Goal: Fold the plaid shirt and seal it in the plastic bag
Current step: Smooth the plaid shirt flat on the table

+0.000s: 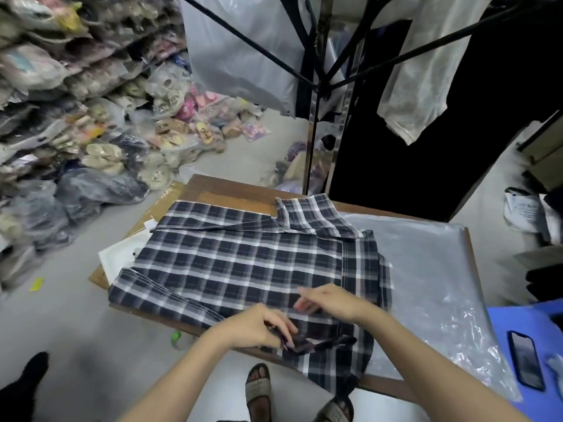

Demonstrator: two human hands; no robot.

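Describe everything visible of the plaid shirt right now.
The plaid shirt is dark navy with white and grey checks and looks like woven cloth. It lies spread, partly folded, on the wooden table, collar at the far side, its right edge meeting the clear plastic bag. One part hangs over the table's near edge. The left hand pinches a bunched bit of fabric there; the right hand rests on the cloth beside it.

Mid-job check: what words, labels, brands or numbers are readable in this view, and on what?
Nothing can be read for certain.
White package at far right: printed lines, too blurred to read.
Cardboard left of the plaid shirt: faint print on its edge, too small to read.
Phone: dark screen, no text.
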